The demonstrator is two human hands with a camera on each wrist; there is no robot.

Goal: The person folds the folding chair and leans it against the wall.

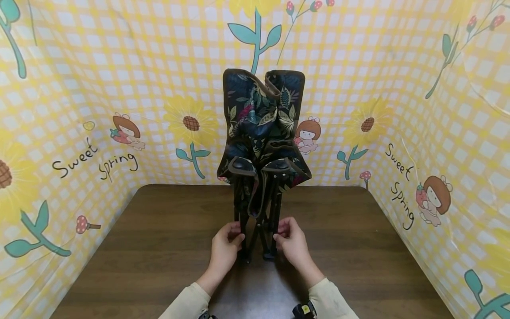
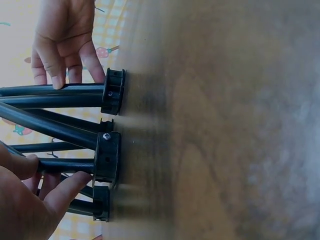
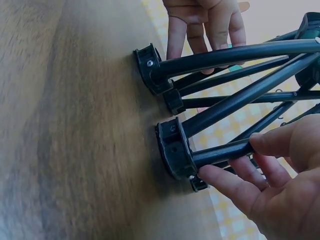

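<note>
Black steel legs of the folded camp chair (image 1: 260, 146) stand upright near the table's (image 1: 358, 248) front edge; we see its long axis vertical. Our left hand (image 1: 225, 249) and right hand (image 1: 291, 244) each clasp a lower leg tube from opposite sides, equally near.

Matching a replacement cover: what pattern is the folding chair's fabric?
Dark navy with tropical leaves and flowers, brown trim, on the folding chair's fabric; the head view shows it best.

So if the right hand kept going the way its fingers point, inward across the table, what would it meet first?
The right hand already grips a black leg of the folded chair. Straight on it would meet the neighbouring crossed legs, then probably the left hand; depth is unclear.
</note>
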